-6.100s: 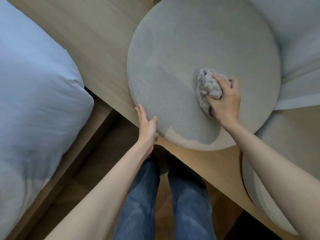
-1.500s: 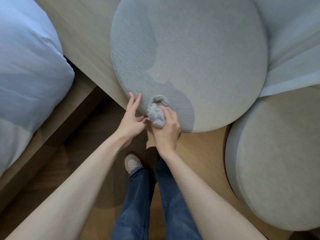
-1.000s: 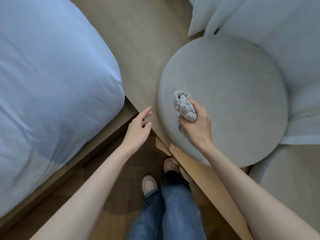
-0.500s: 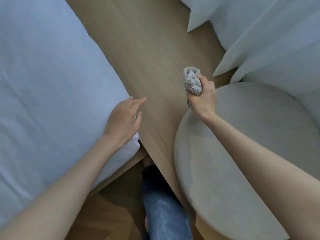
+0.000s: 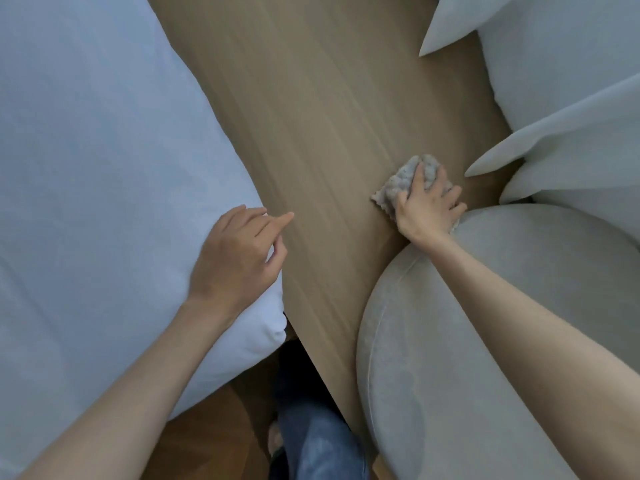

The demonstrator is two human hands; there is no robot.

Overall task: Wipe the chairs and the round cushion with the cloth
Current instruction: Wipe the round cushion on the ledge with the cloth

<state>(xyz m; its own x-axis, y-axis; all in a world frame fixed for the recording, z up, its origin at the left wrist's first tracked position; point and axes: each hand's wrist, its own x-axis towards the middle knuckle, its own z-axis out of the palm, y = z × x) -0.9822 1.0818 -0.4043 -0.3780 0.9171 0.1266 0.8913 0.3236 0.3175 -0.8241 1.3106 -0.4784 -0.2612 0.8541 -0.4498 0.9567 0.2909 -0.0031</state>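
My right hand [image 5: 427, 211] holds the crumpled grey cloth [image 5: 394, 188] down on the wooden platform [image 5: 329, 133], just past the far rim of the round beige cushion [image 5: 485, 341]. The cloth bunches up between my thumb and fingers. My right forearm crosses over the cushion's top. Over the corner of the bed, my left hand [image 5: 239, 258] hovers with its fingers loosely extended, holding nothing.
A pale blue duvet [image 5: 86, 168] fills the left side, and its corner overhangs the platform edge. White drapery [image 5: 571, 98] hangs down at the right behind the cushion. My jeans-clad legs [image 5: 318, 445] stand on the wood floor below, between bed and platform.
My right hand has lowered the cloth from above the cushion's far rim onto the wooden platform. My left hand stays near the bed corner. The view has moved closer.
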